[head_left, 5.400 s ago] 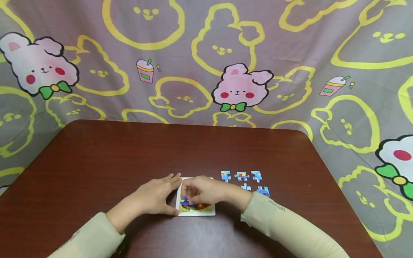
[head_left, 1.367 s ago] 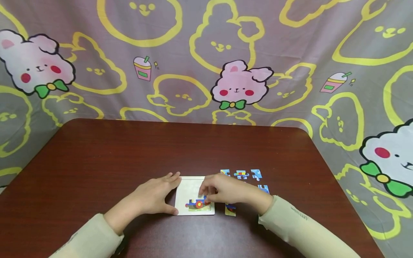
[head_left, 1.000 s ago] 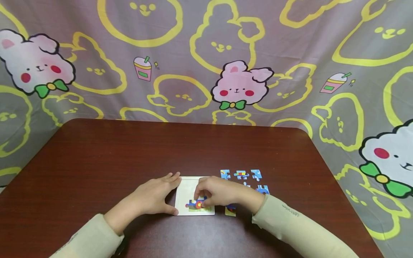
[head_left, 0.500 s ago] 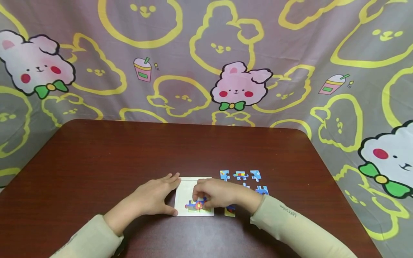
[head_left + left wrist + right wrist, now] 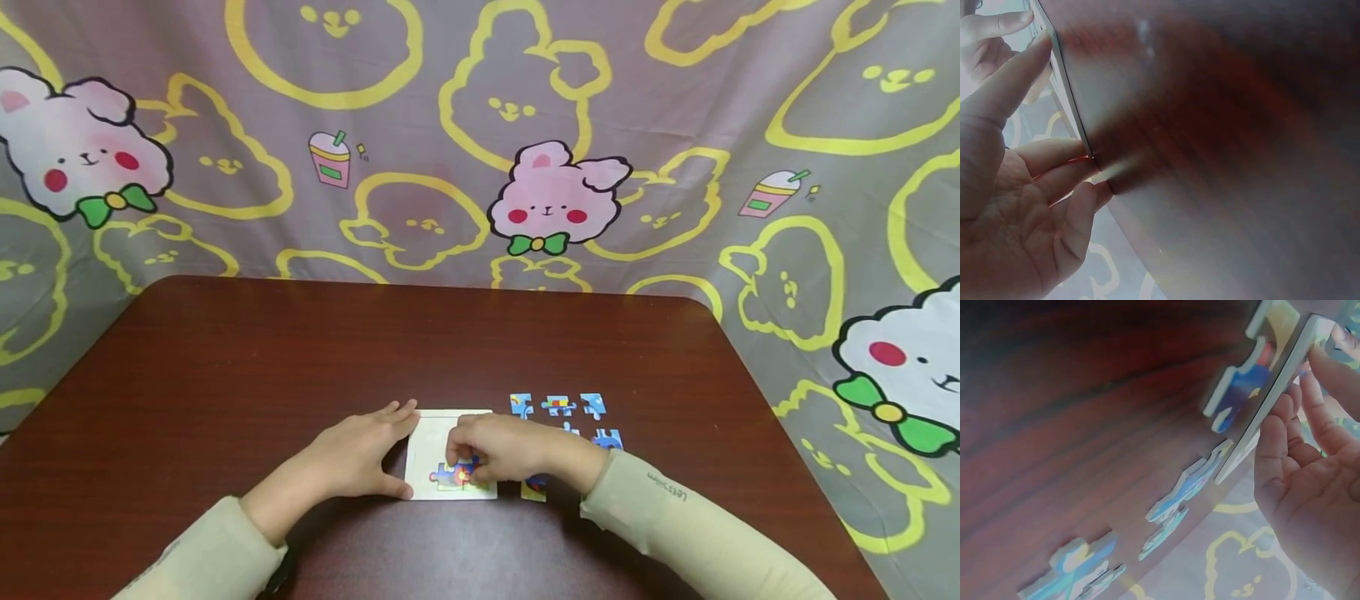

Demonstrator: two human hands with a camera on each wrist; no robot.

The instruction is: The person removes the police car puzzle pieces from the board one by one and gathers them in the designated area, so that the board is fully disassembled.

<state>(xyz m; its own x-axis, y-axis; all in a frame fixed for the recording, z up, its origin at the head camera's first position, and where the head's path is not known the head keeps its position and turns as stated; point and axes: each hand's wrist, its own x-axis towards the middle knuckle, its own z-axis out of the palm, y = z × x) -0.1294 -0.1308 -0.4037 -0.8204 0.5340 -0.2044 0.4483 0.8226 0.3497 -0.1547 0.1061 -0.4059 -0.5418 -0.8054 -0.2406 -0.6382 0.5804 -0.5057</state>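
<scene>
In the head view a shallow white puzzle tray point(image 5: 430, 435) lies near the table's middle. Joined jigsaw pieces point(image 5: 446, 477), blue, red and yellow, sit low in it, partly hidden by my right hand point(image 5: 510, 447). Curled fingers and thumb of that hand pinch at these pieces from above. My left hand point(image 5: 358, 454) steadies the tray's left side, thumb at the near corner and spread fingertips at the far one. In the left wrist view its fingers point(image 5: 1054, 169) touch the tray edge. The right wrist view shows the right thumb reaching over the tray rim point(image 5: 1266, 406).
Right of the tray, several loose jigsaw pieces lie in rows, such as a rainbow-cornered one point(image 5: 521, 406), a blue one point(image 5: 592, 406) and a nearer yellow one point(image 5: 534, 492). My right forearm covers part of them. A patterned curtain point(image 5: 420, 217) hangs behind the brown table point(image 5: 300, 350).
Since the oldest frame, left-hand pieces have gone from the tray and a yellow piece lies to its right. My right hand moved slightly left over the remaining pieces; my left hand stayed put.
</scene>
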